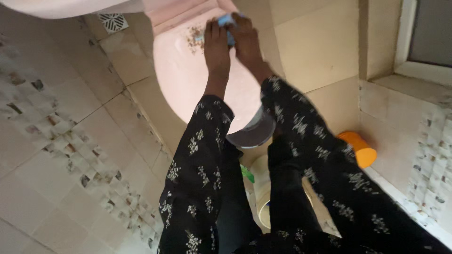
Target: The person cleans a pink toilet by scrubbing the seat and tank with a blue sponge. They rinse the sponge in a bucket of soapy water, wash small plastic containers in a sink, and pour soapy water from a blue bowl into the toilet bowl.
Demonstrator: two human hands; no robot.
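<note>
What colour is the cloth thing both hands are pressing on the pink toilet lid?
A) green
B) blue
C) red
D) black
B: the cloth under the left hand and right hand shows light blue against the pink toilet lid.

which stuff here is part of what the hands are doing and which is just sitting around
In use:
- left hand and right hand, both pressed on a small blue cloth or sponge
- pale pink closed toilet lid, with a brownish stain beside the cloth

Lying about:
- orange plastic cup on its side
- white bucket
- grey bowl-shaped container
- floor drain grate
</note>
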